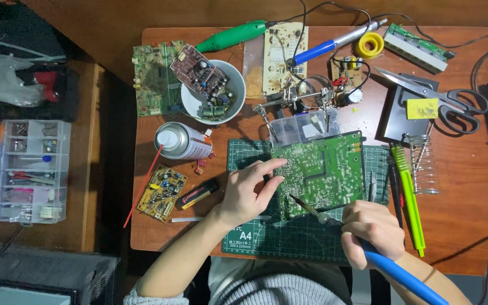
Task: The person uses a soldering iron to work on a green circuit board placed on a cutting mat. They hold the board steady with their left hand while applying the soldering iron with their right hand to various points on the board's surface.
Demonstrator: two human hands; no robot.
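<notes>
A green circuit board (326, 169) lies solder-side up on a dark green cutting mat (289, 234). My left hand (247, 192) rests on the mat with its fingertips pressing the board's left edge. My right hand (371, 229) grips a blue-handled soldering iron (393, 271), and the iron's metal tip (299, 201) touches the board's lower left part.
A spray can (183, 141), a white bowl (190, 101) with boards in it, a small yellow board (162, 193), scissors (453, 101), a coiled iron stand (423, 164), a green tool (409, 195), solder reel (369, 45) and a clear parts box (29, 169) surround the mat.
</notes>
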